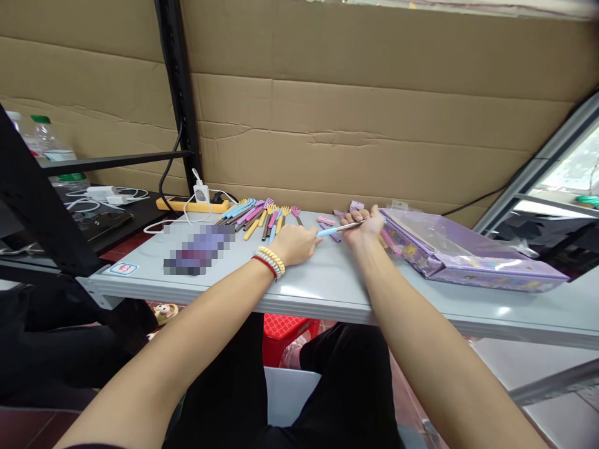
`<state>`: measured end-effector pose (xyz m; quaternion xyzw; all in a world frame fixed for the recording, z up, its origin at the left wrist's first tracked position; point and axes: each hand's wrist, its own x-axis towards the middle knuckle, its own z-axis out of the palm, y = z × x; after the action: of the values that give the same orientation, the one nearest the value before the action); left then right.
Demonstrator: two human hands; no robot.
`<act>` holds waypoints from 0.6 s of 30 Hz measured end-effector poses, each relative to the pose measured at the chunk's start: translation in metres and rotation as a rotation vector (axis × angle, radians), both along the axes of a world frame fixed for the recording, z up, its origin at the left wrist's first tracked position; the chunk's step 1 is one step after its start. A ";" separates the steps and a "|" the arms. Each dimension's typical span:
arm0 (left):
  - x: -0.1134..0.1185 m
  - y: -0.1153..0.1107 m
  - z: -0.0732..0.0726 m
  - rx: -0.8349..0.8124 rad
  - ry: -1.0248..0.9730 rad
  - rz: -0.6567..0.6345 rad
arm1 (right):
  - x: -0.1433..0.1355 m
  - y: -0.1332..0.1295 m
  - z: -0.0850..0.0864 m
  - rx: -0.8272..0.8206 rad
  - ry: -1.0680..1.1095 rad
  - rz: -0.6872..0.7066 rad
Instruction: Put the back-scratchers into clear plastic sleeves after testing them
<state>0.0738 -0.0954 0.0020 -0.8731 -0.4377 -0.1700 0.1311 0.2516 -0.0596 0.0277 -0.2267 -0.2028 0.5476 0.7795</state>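
Observation:
My left hand (297,243) is closed around the light blue handle of a back scratcher (345,226). Its thin metal rod runs rightward into my right hand (365,226), palm turned up and fingers curled round the far end, whose tip they mostly hide. Behind my left hand lies a spread of back scratchers (255,215) with yellow, blue, pink and purple claw heads and handles. A small pink item (326,220) rests on the tabletop between my hands. Close by my right wrist are some pink pieces (390,242), partly hidden.
An open purple display box (496,277) with clear plastic stands at the right. On the left are a blurred-out dark object (199,249) and a yellow power strip (173,204) with white cables. Cardboard (355,137) lines the back. Below the table is a red stool (279,327).

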 end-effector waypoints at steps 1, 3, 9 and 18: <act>0.000 0.000 0.000 0.006 -0.004 0.005 | -0.003 0.000 -0.001 0.008 -0.017 0.007; 0.001 0.000 0.000 0.001 -0.014 0.013 | -0.008 0.000 -0.002 0.025 -0.039 0.026; -0.001 0.002 0.003 -0.051 -0.054 0.031 | -0.018 -0.003 0.000 0.027 -0.032 0.089; -0.008 0.012 0.005 -0.130 -0.174 0.038 | 0.009 -0.011 0.010 0.192 0.154 0.056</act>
<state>0.0654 -0.0836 0.0066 -0.8534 -0.4739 -0.2137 0.0390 0.2603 -0.0706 0.0377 -0.1025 -0.2001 0.5631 0.7952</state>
